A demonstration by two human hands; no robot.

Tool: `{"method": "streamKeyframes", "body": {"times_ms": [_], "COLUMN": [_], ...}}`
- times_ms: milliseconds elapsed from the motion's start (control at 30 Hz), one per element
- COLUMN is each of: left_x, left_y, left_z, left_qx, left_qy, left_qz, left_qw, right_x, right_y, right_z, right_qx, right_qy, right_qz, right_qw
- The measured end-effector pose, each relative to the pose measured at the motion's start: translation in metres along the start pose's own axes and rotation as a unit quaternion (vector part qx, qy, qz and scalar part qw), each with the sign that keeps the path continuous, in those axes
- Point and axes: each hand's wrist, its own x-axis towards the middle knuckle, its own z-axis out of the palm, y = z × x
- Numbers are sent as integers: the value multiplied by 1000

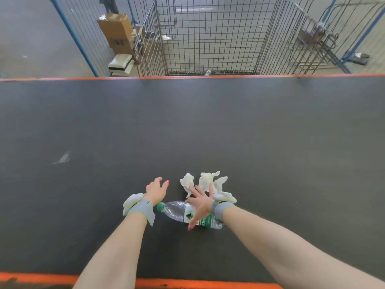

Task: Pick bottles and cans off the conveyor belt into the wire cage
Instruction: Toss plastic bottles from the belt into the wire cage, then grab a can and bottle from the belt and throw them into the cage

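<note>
Cage (162,49): beyond the belt (208,132), well apart from both hands; one small unclear item at its near edge.
Bottle (177,209): clear, green cap, green-white label, print unreadable; lies under the right hand (201,203), whose fingers are spread flat.
Left hand (156,189): loosely curled, empty, beside the cap.

Bottle label (206,223) partly beneath right hand (201,203).

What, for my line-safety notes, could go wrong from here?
The right hand is spread over the bottle, not closed round it; the lying bottle may roll away.
Its fingertips lie by the crumpled white paper beyond the bottle, so paper may get grabbed too.
The wire cage stands beyond the far edge of the belt; a toss could fall short.
</note>
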Motion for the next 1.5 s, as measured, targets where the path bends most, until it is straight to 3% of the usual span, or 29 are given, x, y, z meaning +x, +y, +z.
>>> {"method": "streamKeyframes", "body": {"times_ms": [100,300,467,633,800,900,933,1067,1233,1300,1400,1500], "left_x": [6,26,59,110,167,223,239,265,237,212,167,138], "left_y": [17,60,91,140,182,205,211,229,204,183,148,119], "left_z": [5,-6,-25,-54,-82,-103,-108,-105,-83,-76,-71,-73], "left_qx": [-16,-89,-63,-53,-49,-53,-59,-69,-19,6,39,72], "left_qy": [9,79,65,60,48,68,74,89,50,32,17,16], "left_qz": [10,17,4,4,12,10,11,24,20,10,-9,-23], "left_qw": [1000,993,996,997,998,996,995,993,998,999,999,997], "right_x": [-4,0,18,70,147,202,210,210,218,202,164,135], "right_y": [19,66,99,135,189,213,214,190,158,143,115,95], "right_z": [14,-48,-123,-196,-294,-401,-430,-461,-363,-320,-266,-230], "right_qx": [-10,224,436,559,642,713,719,665,562,527,500,512], "right_qy": [62,124,176,204,201,238,247,312,206,176,133,116], "right_qz": [18,95,175,196,171,123,116,87,128,145,144,129], "right_qw": [998,962,865,780,720,647,640,673,791,819,843,841]}}
